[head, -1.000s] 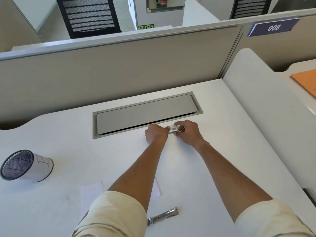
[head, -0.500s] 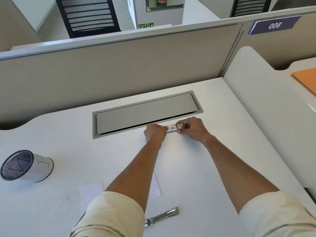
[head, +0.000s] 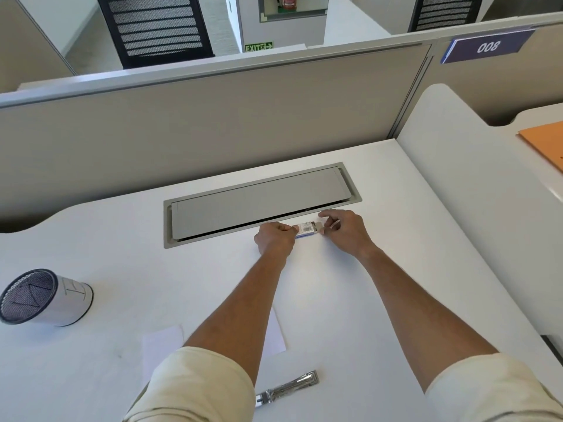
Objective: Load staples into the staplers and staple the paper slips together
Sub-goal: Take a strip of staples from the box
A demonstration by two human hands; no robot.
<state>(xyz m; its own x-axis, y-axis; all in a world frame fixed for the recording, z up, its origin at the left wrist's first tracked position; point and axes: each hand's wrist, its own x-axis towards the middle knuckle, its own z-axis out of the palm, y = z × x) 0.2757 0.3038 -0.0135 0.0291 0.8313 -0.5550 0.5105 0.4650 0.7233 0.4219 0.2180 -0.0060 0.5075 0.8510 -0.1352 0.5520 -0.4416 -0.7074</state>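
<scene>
A small white and blue staple box (head: 306,230) lies on the white desk just in front of the grey cable hatch. My left hand (head: 274,239) grips its left end. My right hand (head: 344,228) pinches its right end, where an inner tray shows slightly. A metal stapler (head: 289,388) lies near the front edge, partly hidden by my left sleeve. White paper slips (head: 161,341) lie under and beside my left forearm.
A white mesh cup (head: 39,296) lies on its side at the left. The grey cable hatch (head: 259,202) is set into the desk ahead. A beige partition rises behind it. An orange folder (head: 545,141) sits on the neighbouring desk at right.
My right hand has shifted a little to the right along the box, and more of the box's right end shows. My left hand keeps its grip.
</scene>
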